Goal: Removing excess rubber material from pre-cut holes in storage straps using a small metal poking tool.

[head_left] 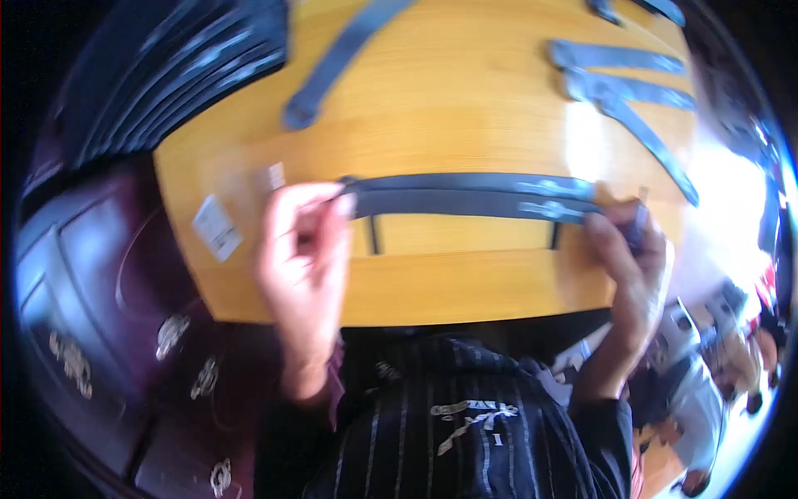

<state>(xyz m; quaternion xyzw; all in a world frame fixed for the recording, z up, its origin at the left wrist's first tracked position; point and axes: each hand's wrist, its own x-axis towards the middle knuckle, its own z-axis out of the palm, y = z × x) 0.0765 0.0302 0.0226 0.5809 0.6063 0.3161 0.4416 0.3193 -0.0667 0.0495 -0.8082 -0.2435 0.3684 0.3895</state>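
A long dark double strap (465, 201) stretches sideways between my hands over the table, with pale printing towards its right end. Two short narrow black tabs hang from its lower edge. My left hand (303, 249) pinches the left end between thumb and fingers. At the other end, my right hand (630, 249) grips the strap with thumb and fingers. Something thin and dark also shows by the right fingers, too blurred to name. A white paper tag (218, 226) lies on the table left of my left hand.
The yellow wooden table (416, 287) bears another dark strap (341, 66) at the far side and several grey straps (628, 83) at far right. A pile of black pieces (191, 66) stands far left. Dark maroon bundles (91, 333) lie left; other people (702, 399) are at lower right.
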